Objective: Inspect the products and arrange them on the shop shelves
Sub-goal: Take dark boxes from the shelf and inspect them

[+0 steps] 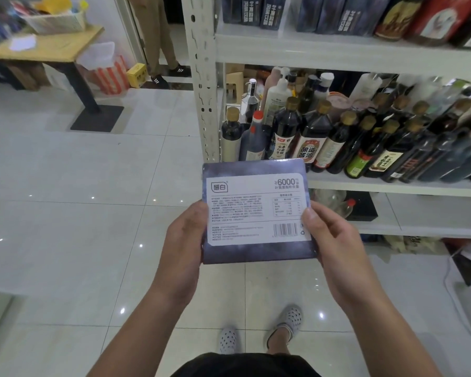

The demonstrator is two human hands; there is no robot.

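A flat dark blue-grey box [256, 212] with a white printed label and barcode faces me, held upright in front of the white metal shelves [337, 57]. My left hand [185, 240] grips its lower left edge. My right hand [329, 238] grips its lower right edge, thumb on the label near the barcode. Similar dark blue boxes [259, 9] stand in a row on the upper shelf. Dark sauce bottles [310, 137] with gold caps fill the middle shelf behind the box.
A shelf upright [201, 77] stands just left of the box. A wooden table [46, 50] with a basket is at the far left. A person's legs [161, 36] stand by a doorway. A striped bag [112, 74] sits on the white tiled floor.
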